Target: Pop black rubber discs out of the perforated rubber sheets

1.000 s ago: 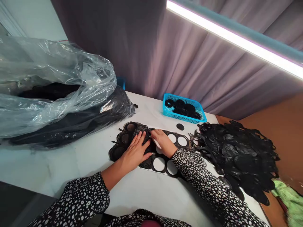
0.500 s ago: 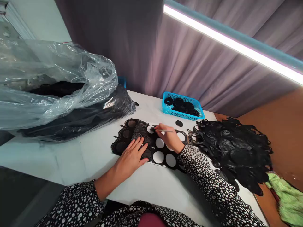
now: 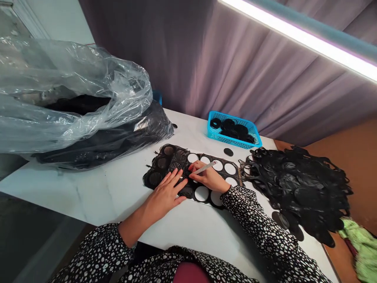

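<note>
A black rubbery sheet (image 3: 170, 158) with rows of round cut-outs lies on the white table. White shows through the holes on its right part, while black discs fill those on the left. My left hand (image 3: 166, 191) lies flat on the sheet's near left part, fingers spread. Closed around a slim pale tool like a pen or tweezers (image 3: 206, 167), my right hand (image 3: 210, 179) works at the middle of the sheet. The tool's tip is hidden by my fingers. Just beyond the sheet, one loose black disc (image 3: 228, 152) rests on the table.
A blue basket (image 3: 235, 142) of black round pieces stands at the back. To the right spreads a heap of black sheet scraps (image 3: 297, 188). A large clear plastic bag (image 3: 126, 106) with black material fills the left. Green cloth (image 3: 361, 245) lies at far right.
My right hand has moved nearer to me, from a hole in the far row to the middle of the sheet, the tool tilting up more. My left hand stays on the sheet. The view shifted slightly.
</note>
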`<state>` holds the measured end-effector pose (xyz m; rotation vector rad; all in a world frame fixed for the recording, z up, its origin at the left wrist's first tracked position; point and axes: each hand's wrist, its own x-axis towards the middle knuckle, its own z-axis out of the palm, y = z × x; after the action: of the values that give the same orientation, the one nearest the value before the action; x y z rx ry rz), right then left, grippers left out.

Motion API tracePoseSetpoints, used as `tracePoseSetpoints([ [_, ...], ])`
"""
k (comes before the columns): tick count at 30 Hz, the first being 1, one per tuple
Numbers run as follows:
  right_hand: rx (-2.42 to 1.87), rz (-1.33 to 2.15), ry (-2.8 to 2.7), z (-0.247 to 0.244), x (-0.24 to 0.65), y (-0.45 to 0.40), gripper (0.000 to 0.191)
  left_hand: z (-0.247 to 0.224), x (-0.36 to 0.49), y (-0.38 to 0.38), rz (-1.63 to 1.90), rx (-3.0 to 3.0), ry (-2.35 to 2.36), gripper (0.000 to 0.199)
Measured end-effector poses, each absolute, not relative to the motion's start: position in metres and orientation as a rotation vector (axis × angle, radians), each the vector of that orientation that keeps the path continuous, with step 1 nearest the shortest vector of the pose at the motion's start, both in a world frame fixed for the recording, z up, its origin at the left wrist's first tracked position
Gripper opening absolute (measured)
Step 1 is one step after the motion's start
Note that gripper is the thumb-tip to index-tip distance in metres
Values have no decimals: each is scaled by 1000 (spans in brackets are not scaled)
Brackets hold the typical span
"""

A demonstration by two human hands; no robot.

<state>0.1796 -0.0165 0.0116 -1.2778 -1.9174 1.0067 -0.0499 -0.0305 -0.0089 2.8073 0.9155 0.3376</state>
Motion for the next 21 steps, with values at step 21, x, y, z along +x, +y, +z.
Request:
tracePoseSetpoints([
  [21, -1631, 110, -1772, 44, 247, 39, 12, -4, -51, -31, 367, 2704, 998, 50],
])
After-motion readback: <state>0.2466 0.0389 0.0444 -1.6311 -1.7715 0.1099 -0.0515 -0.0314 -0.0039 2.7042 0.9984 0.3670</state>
